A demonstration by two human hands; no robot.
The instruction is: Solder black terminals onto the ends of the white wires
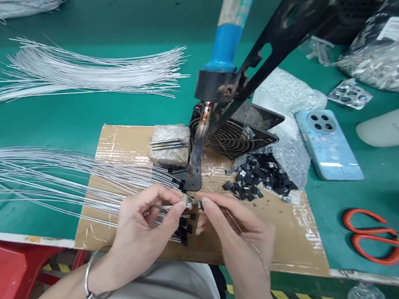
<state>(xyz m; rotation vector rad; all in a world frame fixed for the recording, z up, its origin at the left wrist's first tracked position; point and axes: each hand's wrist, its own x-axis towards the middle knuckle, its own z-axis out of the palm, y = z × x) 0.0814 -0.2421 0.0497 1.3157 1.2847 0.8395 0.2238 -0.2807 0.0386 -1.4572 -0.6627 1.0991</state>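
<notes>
My left hand [154, 218] pinches a small silvery-grey piece [188, 201] between thumb and index finger; what it is cannot be made out. Facing it, my right hand [239, 226] holds a small black connector [200, 205] with a row of metal pins. A thin solder wire [256, 251] runs through the right hand. Just above both hands, the tip of a blue-handled soldering iron [200, 145] points down in its black stand. White wires [104, 201] with black connectors [183, 230] on their ends lie under and beside the left hand.
A cardboard sheet [115, 146] covers the bench front. Behind the iron stands a black fan [234, 134], with a block [169, 153] to its left. Loose black connectors [267, 175], a phone [330, 145] and orange-handled scissors [374, 237] lie rightward. A wire bundle [94, 71] lies back left.
</notes>
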